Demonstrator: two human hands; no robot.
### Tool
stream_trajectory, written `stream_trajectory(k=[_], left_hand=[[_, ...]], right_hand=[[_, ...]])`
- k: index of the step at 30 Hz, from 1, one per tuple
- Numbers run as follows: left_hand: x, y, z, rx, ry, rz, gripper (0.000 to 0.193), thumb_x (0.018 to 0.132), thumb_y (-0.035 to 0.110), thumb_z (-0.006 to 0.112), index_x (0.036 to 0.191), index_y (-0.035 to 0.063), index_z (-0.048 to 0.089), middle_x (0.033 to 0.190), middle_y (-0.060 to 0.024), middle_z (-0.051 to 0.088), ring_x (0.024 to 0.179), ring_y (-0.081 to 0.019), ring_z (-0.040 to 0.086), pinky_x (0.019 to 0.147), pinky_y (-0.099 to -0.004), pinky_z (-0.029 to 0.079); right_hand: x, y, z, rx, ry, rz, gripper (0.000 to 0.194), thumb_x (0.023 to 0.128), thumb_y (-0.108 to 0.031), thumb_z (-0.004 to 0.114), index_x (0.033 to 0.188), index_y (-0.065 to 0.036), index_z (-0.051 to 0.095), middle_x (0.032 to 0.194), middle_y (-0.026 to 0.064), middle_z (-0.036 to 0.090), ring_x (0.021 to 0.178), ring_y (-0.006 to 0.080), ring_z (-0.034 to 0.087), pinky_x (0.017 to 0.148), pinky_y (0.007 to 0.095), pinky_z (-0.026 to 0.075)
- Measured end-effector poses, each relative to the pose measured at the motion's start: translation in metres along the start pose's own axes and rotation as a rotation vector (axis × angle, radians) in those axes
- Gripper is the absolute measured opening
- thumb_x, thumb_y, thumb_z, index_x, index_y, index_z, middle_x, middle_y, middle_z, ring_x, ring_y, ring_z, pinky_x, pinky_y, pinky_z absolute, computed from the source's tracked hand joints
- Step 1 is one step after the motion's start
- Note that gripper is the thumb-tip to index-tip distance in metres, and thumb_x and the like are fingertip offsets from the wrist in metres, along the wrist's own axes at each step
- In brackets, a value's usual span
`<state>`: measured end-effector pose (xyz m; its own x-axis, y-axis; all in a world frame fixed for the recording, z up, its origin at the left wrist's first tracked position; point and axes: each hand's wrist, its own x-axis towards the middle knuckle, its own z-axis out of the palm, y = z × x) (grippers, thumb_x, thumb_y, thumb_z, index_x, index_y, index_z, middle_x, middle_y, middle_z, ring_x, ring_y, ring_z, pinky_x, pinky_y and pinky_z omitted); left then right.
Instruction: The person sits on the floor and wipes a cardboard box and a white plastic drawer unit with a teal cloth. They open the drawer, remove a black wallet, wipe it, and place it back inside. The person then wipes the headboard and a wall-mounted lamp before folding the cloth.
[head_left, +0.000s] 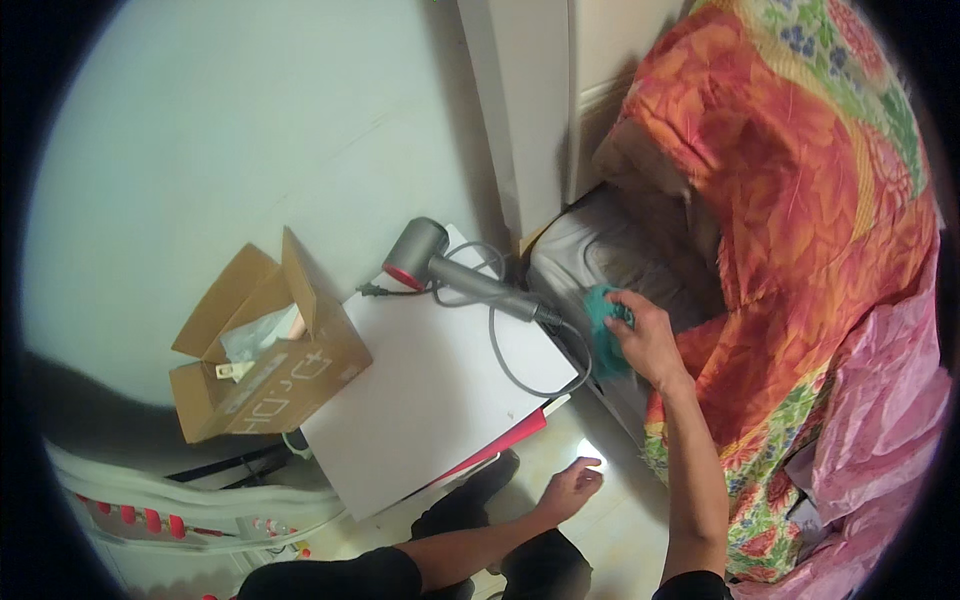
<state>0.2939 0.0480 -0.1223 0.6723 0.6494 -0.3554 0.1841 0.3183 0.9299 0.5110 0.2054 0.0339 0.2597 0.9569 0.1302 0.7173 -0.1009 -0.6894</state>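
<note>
My right hand is closed on a teal cloth, blurred, over the side of a grey and dark fabric-covered piece beside the flowered quilt. My left hand hangs in the air above the floor, fingers loosely curled, apparently with nothing in it. Left of the cloth, a grey hair dryer with a red-rimmed end lies across a white tabletop. Its grey cord loops over the table's right edge, and its plug rests near the wall side.
An open cardboard box with plastic wrap inside stands at the table's left. An orange flowered quilt and pink sheeting fill the right. A red item juts out under the tabletop. A white door frame rises behind.
</note>
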Motion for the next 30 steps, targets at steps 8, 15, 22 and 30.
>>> stream_trajectory(k=[8,15,22,30], left_hand=[[-0.051,-0.019,-0.05,0.341,0.072,-0.047,0.035,0.092,0.027,0.064,0.124,0.0138,0.056,0.096,-0.0098,0.072,0.085,-0.0266,0.072,0.077,-0.0388,0.055],[-0.095,0.01,-0.101,0.372,0.149,-0.159,0.03,0.091,0.024,0.066,0.118,0.011,0.06,0.098,-0.0147,0.072,0.089,-0.0301,0.071,0.079,-0.0397,0.055],[-0.09,0.106,-0.119,0.433,0.215,-0.292,0.031,0.088,0.018,0.065,0.118,0.0107,0.059,0.094,-0.0131,0.07,0.087,-0.03,0.069,0.078,-0.0402,0.055],[-0.079,0.203,-0.13,0.624,0.205,0.221,0.027,0.09,0.016,0.061,0.116,0.0094,0.059,0.089,-0.0099,0.069,0.082,-0.0259,0.069,0.073,-0.0371,0.054]], right_hand=[[0.182,-0.15,-0.044,0.087,0.757,-0.592,0.042,0.092,-0.014,0.062,0.132,-0.003,0.054,0.133,0.0213,0.055,0.127,0.038,0.05,0.108,0.0429,0.038],[0.17,-0.112,0.09,0.198,0.589,0.05,0.098,0.086,-0.029,0.074,0.151,0.011,0.012,0.153,0.0368,0.018,0.144,0.0478,0.021,0.119,0.0497,0.019],[0.163,-0.111,0.077,0.123,0.415,0.142,0.104,0.083,-0.027,0.077,0.151,0.011,0.008,0.152,0.0386,0.018,0.142,0.0527,0.02,0.118,0.0504,0.022],[0.225,-0.241,-0.084,-0.086,0.582,-0.556,0.092,0.073,-0.002,0.081,0.149,-0.001,0.029,0.149,0.0324,0.031,0.135,0.0511,0.038,0.112,0.0533,0.034]])
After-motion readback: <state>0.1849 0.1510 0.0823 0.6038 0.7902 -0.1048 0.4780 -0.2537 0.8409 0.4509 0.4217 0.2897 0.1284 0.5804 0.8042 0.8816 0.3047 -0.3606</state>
